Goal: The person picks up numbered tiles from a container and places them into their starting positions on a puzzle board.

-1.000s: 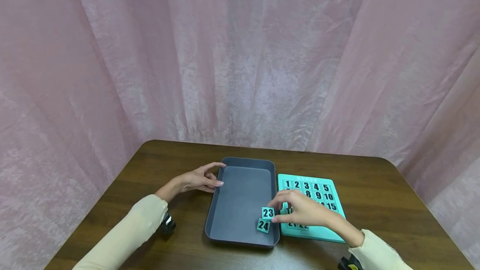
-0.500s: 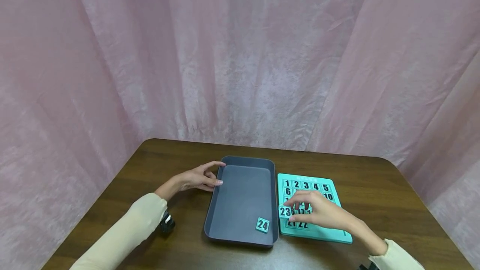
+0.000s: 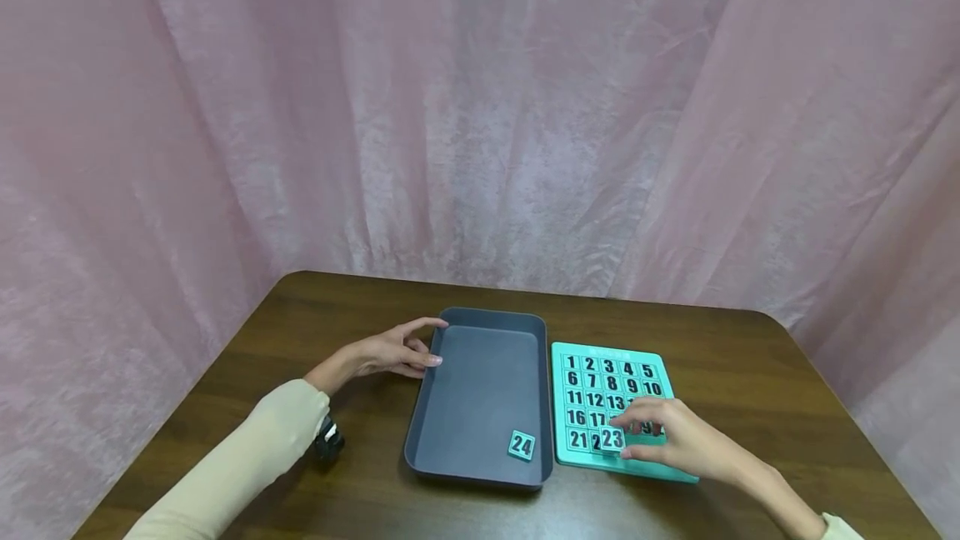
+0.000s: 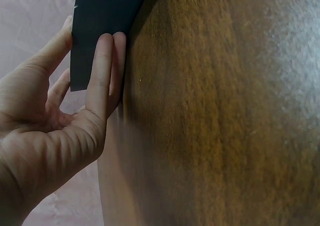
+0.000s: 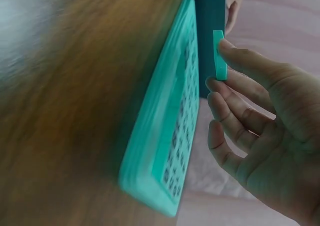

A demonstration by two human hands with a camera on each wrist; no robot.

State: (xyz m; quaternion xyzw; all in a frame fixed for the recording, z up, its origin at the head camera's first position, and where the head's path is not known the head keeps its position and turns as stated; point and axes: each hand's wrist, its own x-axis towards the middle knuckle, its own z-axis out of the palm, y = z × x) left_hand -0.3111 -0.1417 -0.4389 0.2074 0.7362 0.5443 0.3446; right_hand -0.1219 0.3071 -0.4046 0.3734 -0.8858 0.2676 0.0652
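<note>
My right hand point(image 3: 678, 438) pinches a turquoise number tile marked 23 point(image 3: 612, 439) between thumb and fingertips. In the head view, the tile overlaps the lower row of a turquoise number board point(image 3: 596, 462); the right wrist view shows the tile point(image 5: 220, 55) held edge-on, apart from the board point(image 5: 150, 136). Rows of numbered tiles fill the board's upper part, and 21 is visible at lower left. My left hand point(image 3: 393, 350) grips the left wall of a dark grey tray point(image 3: 480, 390), with fingers point(image 4: 102, 60) against its outer side. Inside the tray lies a tile marked 24 point(image 3: 521, 445).
Tray and board stand side by side on a brown wooden table point(image 3: 360, 457), a narrow gap between them. Behind the table's far edge hangs a pink curtain point(image 3: 480, 123).
My right hand has carried the 23 tile from the tray's lower right corner rightward over the board. The 24 tile stays in the tray, and my left hand keeps its hold.
</note>
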